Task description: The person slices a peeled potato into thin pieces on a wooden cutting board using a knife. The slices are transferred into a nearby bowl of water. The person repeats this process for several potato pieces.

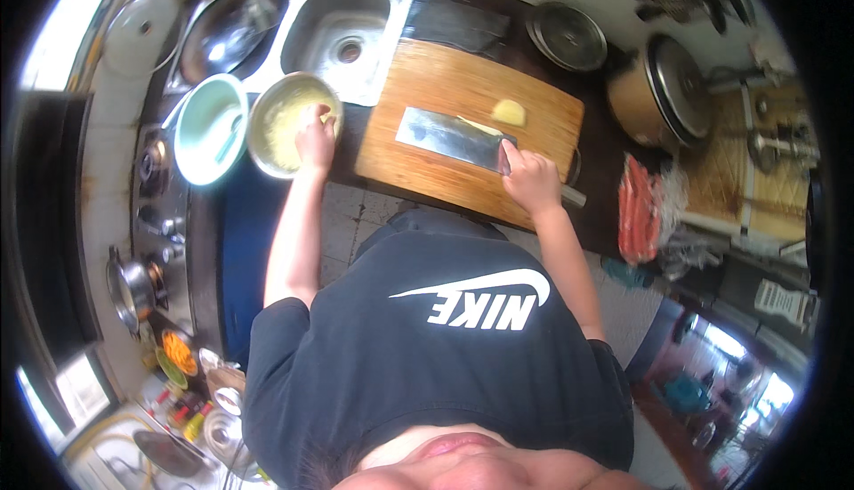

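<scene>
My right hand (534,179) grips a wide-bladed cleaver (447,139), one finger against the blade near the handle. The blade lies low over a wooden cutting board (427,76), and a thin pale-yellow slice (479,125) shows along its far edge. Beyond the blade sits a cut yellow piece, perhaps potato (509,113). On the other side, my left hand (316,139) reaches into a metal bowl (257,149) holding pale-yellow contents. Its fingers are curled, and whether they hold anything is unclear. Beside that bowl stands a light-green bowl (193,156).
A stainless-steel sink (337,23) lies beyond the bowls, with a wok (227,39) in its left basin. Behind the board are a dark cloth-like sheet (457,23) and a round lid (567,36). To the right stand a lidded pot (660,89) and a red-orange package (637,209).
</scene>
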A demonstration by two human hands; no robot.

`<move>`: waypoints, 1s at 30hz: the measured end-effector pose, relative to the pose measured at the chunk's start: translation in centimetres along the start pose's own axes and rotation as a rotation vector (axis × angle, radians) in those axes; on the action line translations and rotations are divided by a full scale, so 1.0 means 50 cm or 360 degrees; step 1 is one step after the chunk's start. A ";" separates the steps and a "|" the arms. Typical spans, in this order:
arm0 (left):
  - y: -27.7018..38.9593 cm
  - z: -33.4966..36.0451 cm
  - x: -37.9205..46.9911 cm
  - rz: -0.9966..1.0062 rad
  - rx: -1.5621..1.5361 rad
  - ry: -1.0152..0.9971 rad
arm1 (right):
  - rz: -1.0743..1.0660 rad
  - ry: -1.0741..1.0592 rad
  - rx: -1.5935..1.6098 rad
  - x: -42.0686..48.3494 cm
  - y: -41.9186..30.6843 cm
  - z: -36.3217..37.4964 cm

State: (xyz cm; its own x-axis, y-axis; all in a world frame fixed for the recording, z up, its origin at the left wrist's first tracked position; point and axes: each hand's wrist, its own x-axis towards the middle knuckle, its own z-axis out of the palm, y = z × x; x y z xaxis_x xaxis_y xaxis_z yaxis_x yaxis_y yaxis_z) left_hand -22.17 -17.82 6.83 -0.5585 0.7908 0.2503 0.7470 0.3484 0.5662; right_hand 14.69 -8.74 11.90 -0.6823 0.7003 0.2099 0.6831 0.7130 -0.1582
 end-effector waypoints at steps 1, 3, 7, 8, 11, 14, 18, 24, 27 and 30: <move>-0.117 -0.017 -0.001 0.0204 0.0401 -0.0163 | -0.0159 -0.0024 0.0009 0.039 -0.029 0.008; -0.145 -0.068 0.022 0.0040 0.0357 -0.0155 | -0.0388 -0.0075 -0.0034 0.108 -0.074 0.028; -0.136 -0.161 0.047 0.0296 0.0081 -0.0181 | -0.0653 -0.0431 -0.0051 0.250 -0.207 0.058; -0.094 -0.174 0.045 0.0438 0.0045 -0.0348 | -0.0693 -0.0462 -0.0024 0.276 -0.234 0.071; -0.074 -0.183 0.015 0.0671 0.0061 -0.0856 | -0.0911 -0.0347 0.0263 0.336 -0.314 0.099; -0.090 -0.202 0.022 0.0344 0.0121 -0.1011 | -0.1077 -0.0115 0.0353 0.371 -0.361 0.137; -0.204 -0.164 0.072 0.0083 0.0358 -0.1079 | -0.1027 -0.0443 0.0172 0.384 -0.398 0.130; -0.227 -0.120 0.087 0.0096 0.0566 -0.0979 | -0.0926 -0.0382 0.0054 0.321 -0.345 0.114; -0.216 -0.122 0.072 0.0215 0.0787 -0.0952 | -0.0741 -0.0304 0.0095 0.248 -0.287 0.093; -0.217 -0.121 0.085 0.0195 0.0629 -0.0695 | -0.0360 -0.0203 0.0086 0.140 -0.203 0.078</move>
State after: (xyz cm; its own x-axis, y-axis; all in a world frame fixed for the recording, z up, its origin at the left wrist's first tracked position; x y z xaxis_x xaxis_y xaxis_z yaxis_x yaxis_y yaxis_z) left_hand -34.84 -21.27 6.53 -0.3227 0.9414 -0.0982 0.9208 0.3362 0.1977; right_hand 1.96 -10.96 11.19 -0.8457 0.5192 0.1232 0.4969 0.8504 -0.1729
